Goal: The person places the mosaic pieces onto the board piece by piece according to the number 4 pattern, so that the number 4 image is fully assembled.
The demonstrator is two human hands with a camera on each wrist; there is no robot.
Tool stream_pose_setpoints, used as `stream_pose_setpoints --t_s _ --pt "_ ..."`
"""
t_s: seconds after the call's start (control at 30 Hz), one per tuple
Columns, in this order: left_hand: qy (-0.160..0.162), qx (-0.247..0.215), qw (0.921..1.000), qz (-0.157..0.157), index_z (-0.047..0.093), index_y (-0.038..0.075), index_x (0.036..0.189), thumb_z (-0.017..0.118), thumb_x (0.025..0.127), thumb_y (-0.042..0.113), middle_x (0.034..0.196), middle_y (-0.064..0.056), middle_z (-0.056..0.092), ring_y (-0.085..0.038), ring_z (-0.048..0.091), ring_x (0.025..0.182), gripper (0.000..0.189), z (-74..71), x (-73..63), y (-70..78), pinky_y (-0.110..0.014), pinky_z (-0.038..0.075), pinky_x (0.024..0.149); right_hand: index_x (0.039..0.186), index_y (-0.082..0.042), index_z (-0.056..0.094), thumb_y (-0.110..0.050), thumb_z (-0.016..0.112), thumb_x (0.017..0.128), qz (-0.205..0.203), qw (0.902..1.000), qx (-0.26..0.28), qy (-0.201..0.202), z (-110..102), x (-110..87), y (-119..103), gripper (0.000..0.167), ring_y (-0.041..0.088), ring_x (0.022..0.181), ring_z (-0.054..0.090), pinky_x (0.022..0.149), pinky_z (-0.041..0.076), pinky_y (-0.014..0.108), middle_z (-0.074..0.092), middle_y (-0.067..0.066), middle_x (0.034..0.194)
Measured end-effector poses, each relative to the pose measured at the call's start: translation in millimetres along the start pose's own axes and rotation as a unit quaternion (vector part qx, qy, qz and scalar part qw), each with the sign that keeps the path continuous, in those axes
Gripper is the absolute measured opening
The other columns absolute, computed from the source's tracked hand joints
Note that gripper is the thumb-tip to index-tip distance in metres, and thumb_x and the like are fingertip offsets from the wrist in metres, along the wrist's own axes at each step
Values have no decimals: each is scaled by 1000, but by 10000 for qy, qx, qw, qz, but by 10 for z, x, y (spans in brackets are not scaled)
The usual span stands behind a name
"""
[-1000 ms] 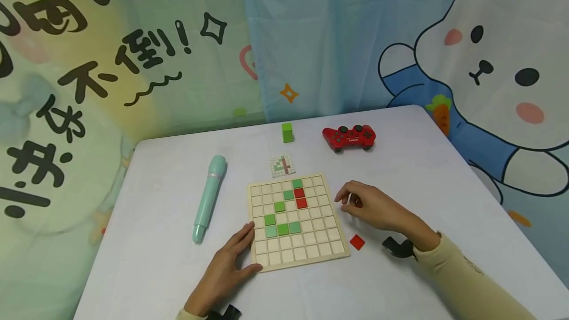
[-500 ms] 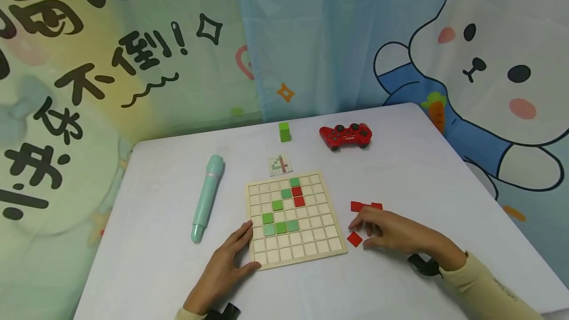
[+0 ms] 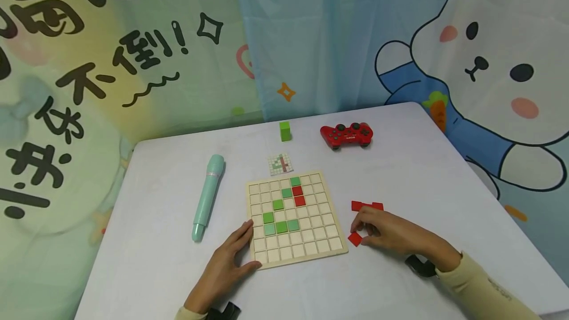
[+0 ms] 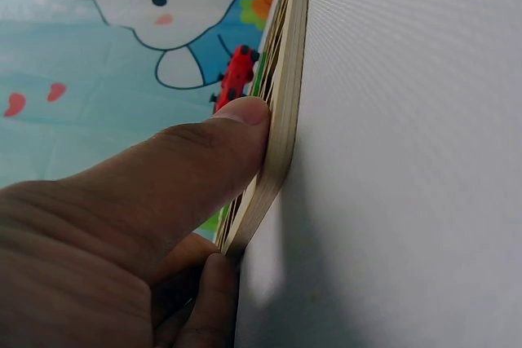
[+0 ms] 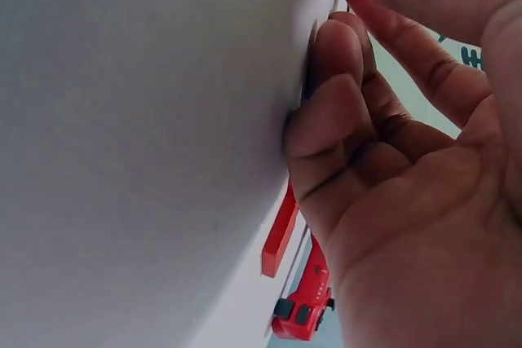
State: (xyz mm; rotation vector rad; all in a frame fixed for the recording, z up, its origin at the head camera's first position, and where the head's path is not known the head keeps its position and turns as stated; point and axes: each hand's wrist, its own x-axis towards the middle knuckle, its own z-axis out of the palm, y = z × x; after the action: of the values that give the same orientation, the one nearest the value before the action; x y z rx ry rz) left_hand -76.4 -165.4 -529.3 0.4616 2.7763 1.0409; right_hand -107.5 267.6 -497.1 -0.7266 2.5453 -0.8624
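A pale wooden grid board (image 3: 311,258) lies mid-table, with several green squares (image 3: 282,227) and two red squares (image 3: 297,190) set in its cells. My left hand (image 3: 222,265) rests at its near left corner, fingertips along the left edge and thumb (image 4: 212,148) pressed on the near edge. Just right of the board, my right hand (image 3: 386,231) pinches a loose red square tile (image 3: 354,239) between thumb and index finger; its other fingers (image 5: 330,116) are curled close to the table. A group of red tiles (image 3: 366,205) lies just beyond that hand, partly covered by it.
Behind the board lies a small card (image 3: 280,164) printed with a coloured grid. Farther back stand a green block (image 3: 285,131) and a red game controller (image 3: 346,135). A mint-green microphone-shaped stick (image 3: 209,196) lies on the left. A printed curtain (image 3: 311,63) hangs behind the table.
My right hand has come down from beside the board's upper right onto the loose red tile, uncovering part of the red group. My left hand stays at the board.
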Motion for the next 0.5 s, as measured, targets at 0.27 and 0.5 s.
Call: stream_pose_setpoints --t_s 0.27,0.5 --pt "9 46 10000 6 51 6 158 92 83 22 171 -1 45 -29 44 158 87 0 1 -2 -51 44 125 114 -21 69 -21 82 95 16 9999 -71 96 -24 -28 -23 23 -1 86 54 73 53 18 61 -10 101" --pt "51 103 9999 51 52 8 157 92 82 26 170 0 46 -29 45 157 87 -5 -17 3 -51 46 123 117 -18 67 -16 80 96 123 9993 -236 274 -64 -88 -12 25 -4 87 54 74 55 18 63 -14 97"
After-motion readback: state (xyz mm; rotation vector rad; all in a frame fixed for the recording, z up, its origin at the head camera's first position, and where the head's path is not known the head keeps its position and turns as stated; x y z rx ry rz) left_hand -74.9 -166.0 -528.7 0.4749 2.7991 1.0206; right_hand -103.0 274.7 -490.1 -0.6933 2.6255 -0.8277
